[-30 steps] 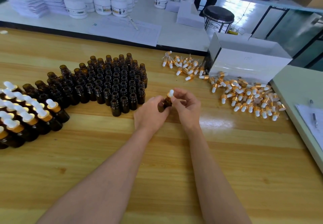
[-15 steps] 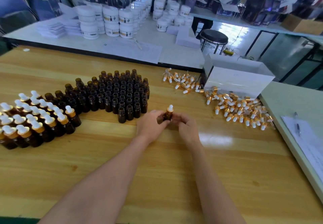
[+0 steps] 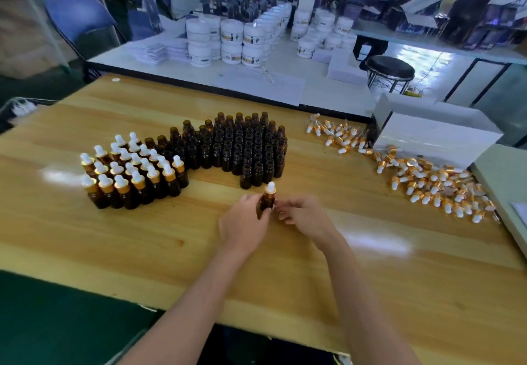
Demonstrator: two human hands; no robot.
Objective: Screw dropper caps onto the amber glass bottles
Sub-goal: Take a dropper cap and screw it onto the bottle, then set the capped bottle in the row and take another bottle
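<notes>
My left hand [image 3: 242, 227] grips an amber glass bottle [image 3: 267, 201] that stands upright on the wooden table [image 3: 142, 245], with a gold dropper cap with a white bulb [image 3: 270, 187] on its neck. My right hand [image 3: 306, 217] lies just right of the bottle, its fingers loosely curled and holding nothing. Behind them stands a block of several uncapped amber bottles [image 3: 242, 148]. To the left is a group of several capped bottles [image 3: 134, 173]. Loose dropper caps [image 3: 433, 182] lie in a pile at the right, with a smaller pile [image 3: 336, 133] farther back.
A white cardboard box [image 3: 433, 139] sits at the table's back right edge by the caps. A pale side table [image 3: 504, 182] adjoins on the right. Beyond is a white bench with stacked white jars [image 3: 231, 39] and a black stool [image 3: 390, 68].
My right hand has come off the dropper cap and dropped beside the bottle. The camera has tilted up, so hands and bottles sit lower in view.
</notes>
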